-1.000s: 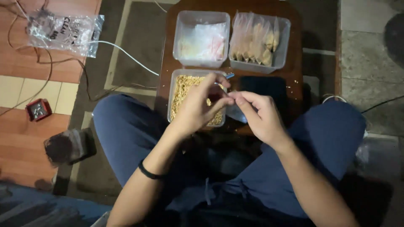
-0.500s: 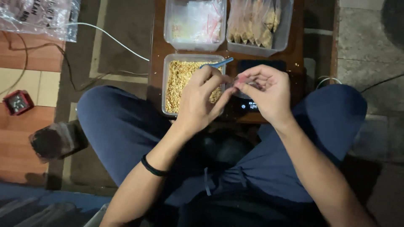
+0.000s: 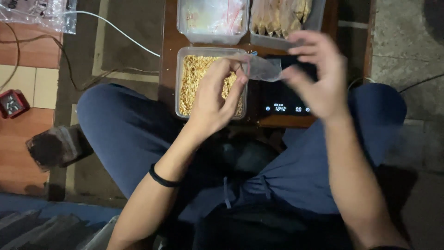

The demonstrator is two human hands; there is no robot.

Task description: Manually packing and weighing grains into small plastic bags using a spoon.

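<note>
A person is sitting cross-legged on the floor at a low wooden desk [image 3: 169, 41], and the work appears to be in its middle stretch: a small clear plastic bag [image 3: 262, 68] is being held up between both hands, and I cannot tell whether anything is in it yet.

The largest container, a clear rectangular tub of pale golden grain-like pieces [image 3: 196, 76], is sitting on the near left of the desk and is looking well filled, so plenty seems to be left to portion out. Behind it a second clear tub [image 3: 212, 21] is holding what look like empty clear bags with a thin red line along them. To its right a third tub [image 3: 282, 21] is standing packed with upright filled bags of tan contents, which suggests a good share is already done.

A black digital scale [image 3: 284, 104] is lying right of the grain tub, its small display glowing; nothing is resting on it.

The left hand [image 3: 212, 99] is pinching the bag's left edge between thumb and fingertips, above the grain tub. The right hand [image 3: 317, 76], blurred, is touching the bag's right end with fingers half spread; how firmly it is gripping I cannot tell.

A crinkled clear printed package [image 3: 37, 14] is lying on the floor at far left, and a small red box [image 3: 13, 104] is sitting lower down.
</note>
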